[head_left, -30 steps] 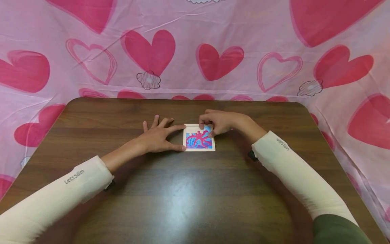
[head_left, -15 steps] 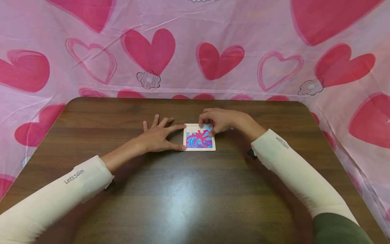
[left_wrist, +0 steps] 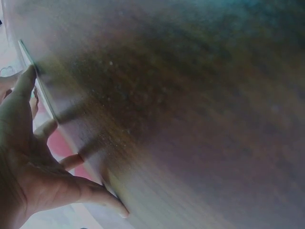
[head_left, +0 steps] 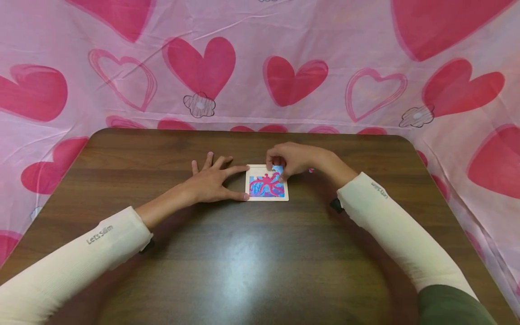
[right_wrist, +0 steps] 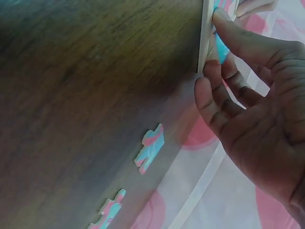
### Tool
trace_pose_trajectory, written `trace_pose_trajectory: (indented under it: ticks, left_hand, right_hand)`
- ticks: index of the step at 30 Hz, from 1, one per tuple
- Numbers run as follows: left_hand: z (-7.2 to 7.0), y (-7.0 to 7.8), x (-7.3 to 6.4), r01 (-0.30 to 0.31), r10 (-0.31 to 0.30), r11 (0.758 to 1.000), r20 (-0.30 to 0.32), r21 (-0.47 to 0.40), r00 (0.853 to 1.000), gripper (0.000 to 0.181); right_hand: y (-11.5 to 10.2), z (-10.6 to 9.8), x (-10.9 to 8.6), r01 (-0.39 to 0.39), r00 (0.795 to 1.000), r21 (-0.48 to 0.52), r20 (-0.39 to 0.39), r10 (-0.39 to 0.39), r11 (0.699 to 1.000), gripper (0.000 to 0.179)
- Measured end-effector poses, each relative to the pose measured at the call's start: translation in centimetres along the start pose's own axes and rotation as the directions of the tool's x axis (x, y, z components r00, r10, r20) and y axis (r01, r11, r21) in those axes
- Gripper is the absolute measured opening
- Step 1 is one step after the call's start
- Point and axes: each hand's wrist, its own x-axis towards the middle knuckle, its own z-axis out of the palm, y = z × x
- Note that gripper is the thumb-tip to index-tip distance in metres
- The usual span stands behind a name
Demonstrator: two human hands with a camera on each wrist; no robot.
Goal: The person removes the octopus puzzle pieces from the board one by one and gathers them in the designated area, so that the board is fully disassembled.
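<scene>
My left hand still braces the puzzle, fingers spread — my right hand now pinches a piece lower into its corner — nearly seated, I think.

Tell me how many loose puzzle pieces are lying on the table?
2 show in the right wrist view: one loose piece on the table below the right hand, another piece further down at the frame's edge. More may hide under the hands.
</scene>
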Motion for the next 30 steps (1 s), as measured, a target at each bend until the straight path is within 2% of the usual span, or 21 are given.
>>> trace_pose_trajectory:
  ticks: [7,10,16,22,30]
  left_hand:
    - [0.0,0.0,0.0,0.003,-0.003,1.000,0.002,0.003,1.000,0.097]
    - [0.0,0.0,0.1,0.000,0.000,1.000,0.004,0.002,1.000,0.097]
    - [0.0,-0.1,0.0,0.001,-0.001,1.000,0.001,0.004,1.000,0.097]
    - [-0.1,-0.4,-0.4,0.012,-0.012,1.000,-0.006,0.010,1.000,0.097]
    - [0.1,-0.1,-0.3,0.002,-0.002,1.000,-0.006,0.005,1.000,0.096]
  right_hand:
    - [0.4,0.2,-0.7,0.043,0.997,0.098,-0.070,-0.036,0.994,0.025]
    - [0.9,0.5,-1.0,0.061,0.993,0.165,-0.114,-0.043,0.984,0.025]
    - [1.4,0.9,-1.6,0.009,0.982,0.306,-0.182,0.049,0.952,0.033]
    - [2.0,1.0,-2.5,-0.030,0.977,0.407,-0.181,0.112,0.913,0.031]
    - [3.1,1.4,-5.0,-0.049,0.969,0.421,-0.201,0.146,0.906,0.029]
